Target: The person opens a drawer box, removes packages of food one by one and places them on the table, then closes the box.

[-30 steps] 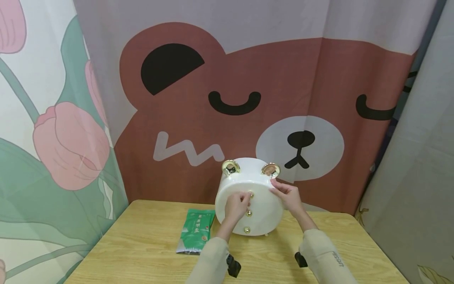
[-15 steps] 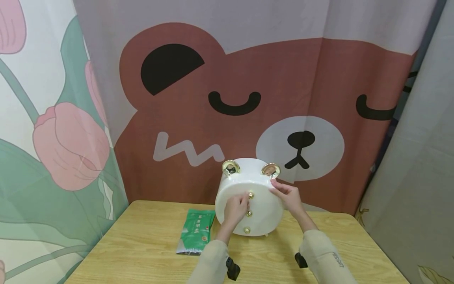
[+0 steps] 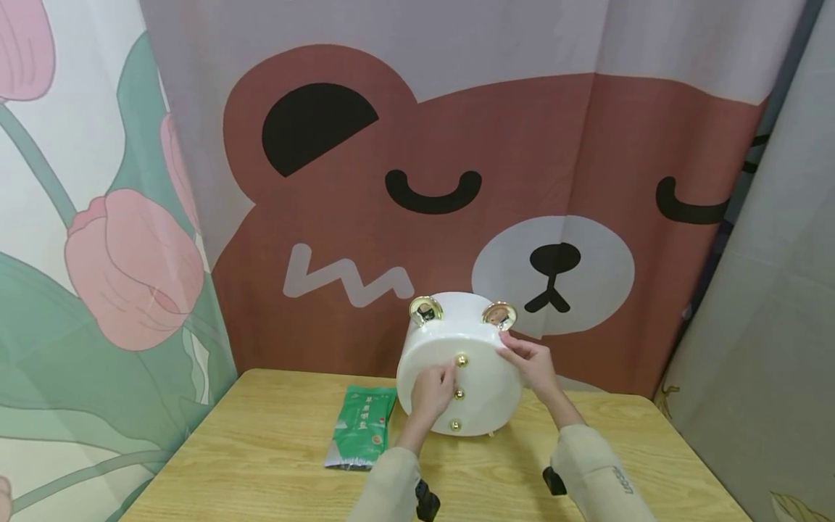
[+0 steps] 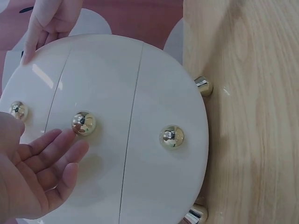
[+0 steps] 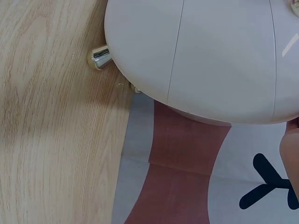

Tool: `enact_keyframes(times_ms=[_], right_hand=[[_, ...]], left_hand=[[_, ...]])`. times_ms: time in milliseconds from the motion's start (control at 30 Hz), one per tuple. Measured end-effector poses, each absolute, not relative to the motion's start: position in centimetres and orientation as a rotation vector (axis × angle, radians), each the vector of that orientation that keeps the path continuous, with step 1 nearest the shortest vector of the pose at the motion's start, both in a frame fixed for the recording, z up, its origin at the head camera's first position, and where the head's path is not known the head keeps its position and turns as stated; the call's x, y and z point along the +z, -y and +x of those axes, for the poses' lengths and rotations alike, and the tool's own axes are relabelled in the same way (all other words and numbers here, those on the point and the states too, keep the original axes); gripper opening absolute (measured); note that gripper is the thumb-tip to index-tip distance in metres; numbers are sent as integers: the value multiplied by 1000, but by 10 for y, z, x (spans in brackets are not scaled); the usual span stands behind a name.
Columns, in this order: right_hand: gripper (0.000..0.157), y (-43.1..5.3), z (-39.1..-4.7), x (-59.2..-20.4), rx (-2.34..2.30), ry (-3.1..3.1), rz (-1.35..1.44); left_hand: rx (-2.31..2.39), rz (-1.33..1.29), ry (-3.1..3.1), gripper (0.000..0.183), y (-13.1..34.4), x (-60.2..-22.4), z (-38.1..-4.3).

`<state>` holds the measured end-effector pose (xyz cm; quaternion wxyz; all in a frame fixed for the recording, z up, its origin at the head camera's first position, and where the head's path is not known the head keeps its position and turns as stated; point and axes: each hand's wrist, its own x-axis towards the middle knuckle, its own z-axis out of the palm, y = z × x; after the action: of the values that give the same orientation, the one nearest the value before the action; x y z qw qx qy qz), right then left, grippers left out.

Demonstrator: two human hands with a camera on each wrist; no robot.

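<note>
A round white box stands on the table, its front split by seams into three drawers, each with a gold knob. My left hand is at the front, fingertips beside the top knob. In the left wrist view, the fingers of that hand are loosely bent below the middle knob, and the top knob is partly covered by the hand. The right hand holds the box's upper right rim. Only an edge of that hand shows in the right wrist view.
A green packet lies left of the box on the wooden table. Two gold-rimmed round ears top the box, and short gold feet support it. A bear-print curtain hangs close behind.
My left fingertips have shifted slightly left and down, so the top knob now shows fully in the head view. The right hand keeps its place on the rim; the box stays put.
</note>
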<state>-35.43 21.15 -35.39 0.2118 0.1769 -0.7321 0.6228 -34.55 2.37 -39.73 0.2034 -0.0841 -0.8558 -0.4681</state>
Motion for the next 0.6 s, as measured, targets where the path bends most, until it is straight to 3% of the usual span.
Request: enact_keyframes(times_ms=[600], right_hand=[[30, -211, -354, -355, 1734, 2026, 484]], left_hand=[[-1189, -161, 2426, 49, -24, -403, -342]])
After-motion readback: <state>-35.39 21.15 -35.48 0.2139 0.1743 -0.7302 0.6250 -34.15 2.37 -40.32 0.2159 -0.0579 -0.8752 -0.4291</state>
